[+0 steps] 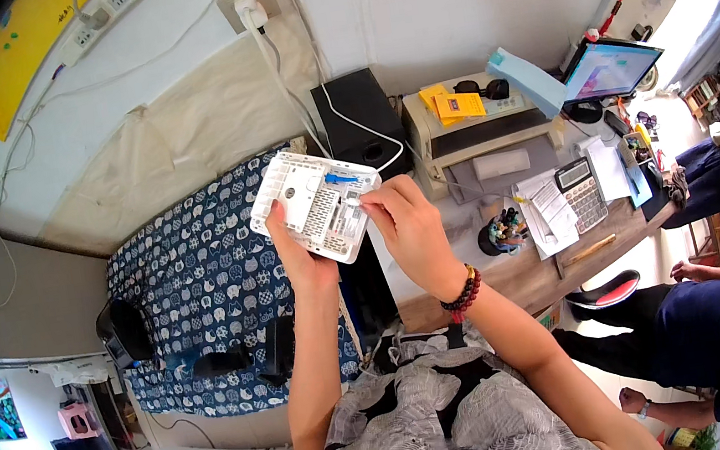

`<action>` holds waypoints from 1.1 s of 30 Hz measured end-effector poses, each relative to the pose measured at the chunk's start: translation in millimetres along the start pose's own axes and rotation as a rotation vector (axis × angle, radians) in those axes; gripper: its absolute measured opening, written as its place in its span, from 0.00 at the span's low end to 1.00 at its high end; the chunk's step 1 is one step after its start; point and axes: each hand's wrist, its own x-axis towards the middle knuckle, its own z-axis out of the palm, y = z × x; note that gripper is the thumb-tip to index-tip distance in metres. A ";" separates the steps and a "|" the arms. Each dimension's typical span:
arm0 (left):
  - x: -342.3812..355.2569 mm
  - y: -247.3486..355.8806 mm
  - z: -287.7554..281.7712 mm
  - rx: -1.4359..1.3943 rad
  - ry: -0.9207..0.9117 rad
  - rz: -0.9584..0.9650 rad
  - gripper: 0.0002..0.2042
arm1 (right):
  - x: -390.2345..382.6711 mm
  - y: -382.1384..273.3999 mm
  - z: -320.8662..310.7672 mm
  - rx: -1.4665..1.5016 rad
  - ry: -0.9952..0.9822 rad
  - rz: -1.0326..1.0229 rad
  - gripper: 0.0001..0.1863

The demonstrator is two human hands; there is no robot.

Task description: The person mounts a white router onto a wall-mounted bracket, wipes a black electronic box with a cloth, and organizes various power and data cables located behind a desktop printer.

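My left hand (302, 256) grips a white plastic box (318, 189) from below, with the thumb on its face. It looks like a router or modem, with vent slots, a recessed section and a blue connector (342, 179) inside. My right hand (410, 222) is closed in a pinch at the box's right side, fingertips touching the recess; whatever is between them is too small to make out. A thin white cable (380, 135) loops down to the box's upper right corner. A beaded bracelet (464, 295) circles my right wrist.
Below the box lies a blue cat-print cloth (201, 275); a black box (353, 111) stands behind. The desk at right holds a printer (450, 143), a calculator (583, 194), papers (548, 215), a pen holder (503, 233) and a monitor (612, 65). A person in dark blue (717, 340) is close on the right.
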 end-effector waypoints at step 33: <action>-23.1 11.5 19.6 0.152 -0.017 0.228 0.23 | -8.5 -1.7 11.7 0.141 0.145 -0.099 0.07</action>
